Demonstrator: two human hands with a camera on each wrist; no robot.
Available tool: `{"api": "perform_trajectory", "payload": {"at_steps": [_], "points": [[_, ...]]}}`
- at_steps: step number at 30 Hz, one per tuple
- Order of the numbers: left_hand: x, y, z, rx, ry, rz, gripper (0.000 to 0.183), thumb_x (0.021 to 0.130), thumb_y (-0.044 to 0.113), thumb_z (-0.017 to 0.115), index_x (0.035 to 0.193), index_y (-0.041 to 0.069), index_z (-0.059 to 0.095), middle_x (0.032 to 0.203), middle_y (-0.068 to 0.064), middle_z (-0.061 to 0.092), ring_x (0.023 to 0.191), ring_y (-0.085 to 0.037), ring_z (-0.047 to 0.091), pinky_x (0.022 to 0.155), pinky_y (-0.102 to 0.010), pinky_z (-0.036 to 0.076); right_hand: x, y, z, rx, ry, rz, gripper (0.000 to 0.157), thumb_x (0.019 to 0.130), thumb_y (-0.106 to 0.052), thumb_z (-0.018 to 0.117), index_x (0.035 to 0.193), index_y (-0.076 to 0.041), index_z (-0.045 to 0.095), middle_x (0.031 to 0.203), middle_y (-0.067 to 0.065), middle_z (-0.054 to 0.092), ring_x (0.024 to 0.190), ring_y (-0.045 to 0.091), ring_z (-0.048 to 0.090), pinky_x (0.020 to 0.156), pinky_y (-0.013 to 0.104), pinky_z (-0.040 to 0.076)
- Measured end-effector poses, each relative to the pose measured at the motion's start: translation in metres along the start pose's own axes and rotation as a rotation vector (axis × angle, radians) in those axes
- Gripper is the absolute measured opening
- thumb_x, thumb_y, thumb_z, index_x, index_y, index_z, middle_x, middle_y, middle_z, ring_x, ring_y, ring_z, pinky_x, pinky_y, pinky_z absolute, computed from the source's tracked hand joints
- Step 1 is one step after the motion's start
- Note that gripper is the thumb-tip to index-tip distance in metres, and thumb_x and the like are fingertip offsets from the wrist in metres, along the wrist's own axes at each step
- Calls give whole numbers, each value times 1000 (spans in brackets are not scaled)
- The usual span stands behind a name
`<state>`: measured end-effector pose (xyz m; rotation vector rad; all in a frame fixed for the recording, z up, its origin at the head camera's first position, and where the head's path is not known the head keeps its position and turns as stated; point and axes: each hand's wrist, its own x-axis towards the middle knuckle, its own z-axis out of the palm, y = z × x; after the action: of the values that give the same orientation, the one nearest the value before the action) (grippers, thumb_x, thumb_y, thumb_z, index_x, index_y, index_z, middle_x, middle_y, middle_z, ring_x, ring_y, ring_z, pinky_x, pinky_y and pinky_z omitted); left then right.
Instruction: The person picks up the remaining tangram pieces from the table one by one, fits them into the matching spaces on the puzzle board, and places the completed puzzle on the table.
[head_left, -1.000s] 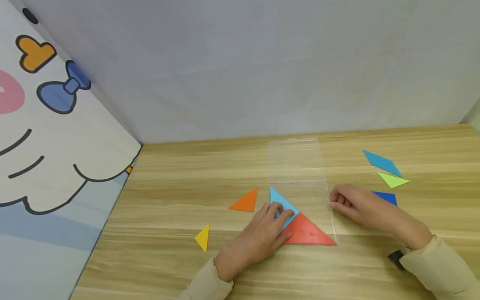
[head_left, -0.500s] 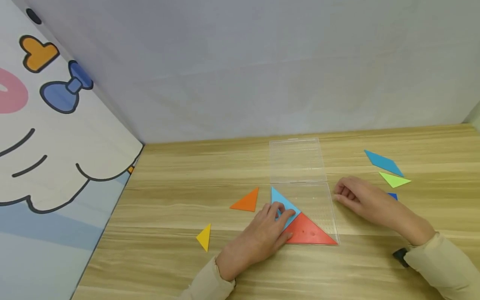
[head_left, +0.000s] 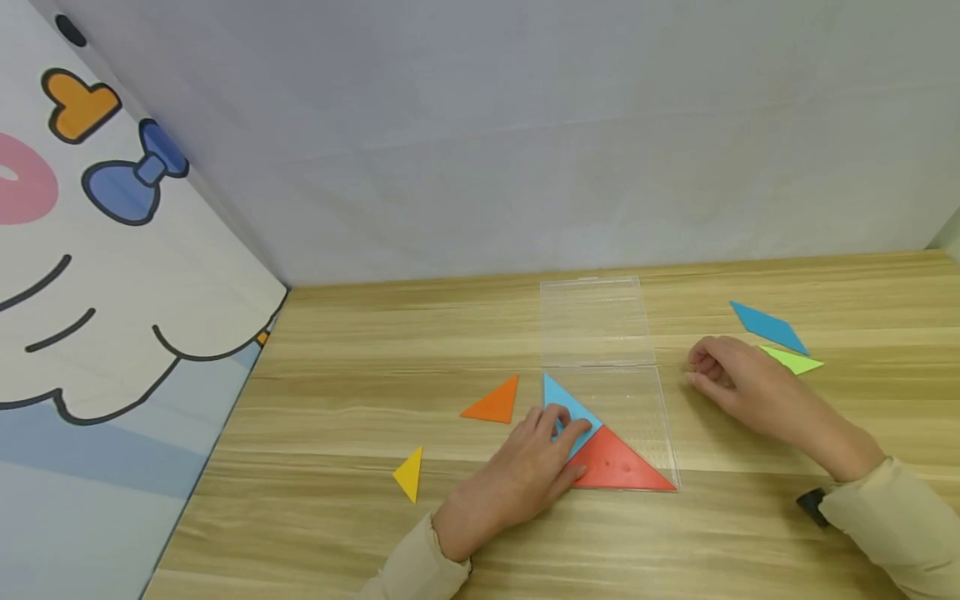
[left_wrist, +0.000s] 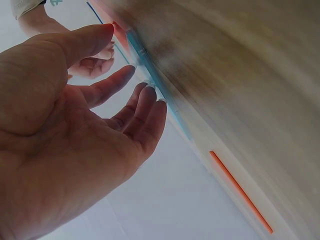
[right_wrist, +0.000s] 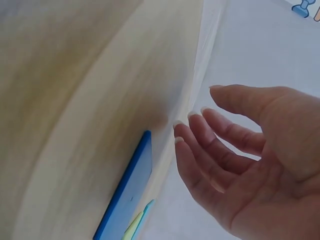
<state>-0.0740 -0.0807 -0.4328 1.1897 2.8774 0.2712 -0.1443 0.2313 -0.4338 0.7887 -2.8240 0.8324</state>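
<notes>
My left hand (head_left: 517, 467) rests with bent, relaxed fingers on a light blue tangram triangle (head_left: 576, 409), its thumb at the edge of a large red triangle (head_left: 622, 468). The two pieces lie edge to edge in the near half of a clear plastic case (head_left: 641, 396). In the left wrist view the fingertips (left_wrist: 161, 101) are right at the blue piece. To the right of the case, my right hand (head_left: 757, 387) hovers with loosely curled fingers and holds nothing. A dark blue piece (right_wrist: 125, 192) lies beneath it in the right wrist view, hidden in the head view.
Left of the case lie an orange triangle (head_left: 495, 402) and a yellow triangle (head_left: 409, 475). At the far right are a teal parallelogram (head_left: 770, 327) and a lime green triangle (head_left: 798, 362), partly covered by the right hand. A pale curtain (head_left: 450, 167) backs the wooden table (head_left: 337, 350).
My right hand has drifted away from the case, to the right and farther back, covering the dark blue piece and part of the lime triangle. The left hand has stayed in place.
</notes>
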Motion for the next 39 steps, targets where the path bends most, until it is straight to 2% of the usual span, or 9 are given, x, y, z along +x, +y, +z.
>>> {"api": "perform_trajectory", "payload": {"at_steps": [7, 11, 16, 19, 23, 27, 31, 34, 39], "points": [[1, 0, 0, 2, -5, -1, 43, 103, 28, 65, 138, 5, 55, 124, -12, 54, 98, -21, 50, 87, -25, 45, 0, 6, -6, -38, 55, 31, 23, 85, -1, 81, 102, 4, 66, 94, 12, 68, 86, 29, 66, 75, 47, 54], [0, 0, 0, 8, -11, -2, 43, 103, 28, 64, 139, 5, 54, 124, -13, 54, 99, -21, 50, 87, -26, 45, 1, 11, -8, -22, 41, 88, 23, 90, -5, 77, 106, 6, 65, 99, 19, 68, 90, 36, 66, 77, 52, 54], [0, 0, 0, 22, -3, -1, 43, 103, 28, 64, 139, 5, 55, 125, -12, 54, 99, -21, 51, 88, -26, 45, 2, 16, -9, -23, 60, 79, 22, 90, -4, 77, 106, 6, 65, 100, 20, 69, 90, 38, 67, 76, 53, 55], [0, 0, 0, 26, -3, -3, 43, 103, 29, 64, 139, 6, 55, 125, -12, 54, 99, -21, 51, 87, -26, 45, 4, 18, -11, -11, 61, 102, 23, 92, -4, 76, 108, 8, 65, 103, 23, 69, 92, 40, 65, 77, 54, 54], [1, 0, 0, 21, -16, -8, 44, 104, 29, 63, 139, 6, 54, 126, -12, 53, 100, -21, 49, 88, -25, 44, 5, 21, -13, -16, 68, 156, 26, 94, -6, 72, 113, 11, 65, 109, 30, 66, 98, 46, 63, 81, 58, 51], [1, 1, 0, 16, -35, -17, 44, 104, 30, 62, 140, 6, 53, 127, -11, 52, 101, -20, 49, 89, -25, 43, 5, 26, -16, -35, 62, 174, 31, 95, -7, 72, 117, 14, 63, 117, 37, 61, 107, 53, 58, 85, 64, 48], [1, 1, 0, 19, -41, -21, 44, 105, 30, 61, 141, 7, 53, 128, -11, 52, 101, -20, 49, 90, -25, 43, 5, 30, -17, -33, 58, 172, 32, 95, -7, 72, 118, 15, 63, 119, 39, 60, 111, 55, 55, 87, 65, 46], [2, 1, 0, 23, -39, -21, 44, 105, 30, 61, 141, 7, 53, 128, -11, 52, 101, -20, 49, 90, -25, 43, 4, 32, -19, -23, 73, 177, 32, 95, -6, 71, 118, 14, 63, 117, 38, 60, 108, 53, 57, 86, 64, 46], [1, 0, -1, 19, -37, -20, 44, 105, 30, 61, 141, 7, 53, 128, -11, 52, 101, -20, 48, 90, -25, 43, 3, 36, -21, -23, 73, 219, 35, 96, -8, 70, 120, 15, 61, 118, 40, 58, 108, 55, 54, 87, 66, 43]]}}
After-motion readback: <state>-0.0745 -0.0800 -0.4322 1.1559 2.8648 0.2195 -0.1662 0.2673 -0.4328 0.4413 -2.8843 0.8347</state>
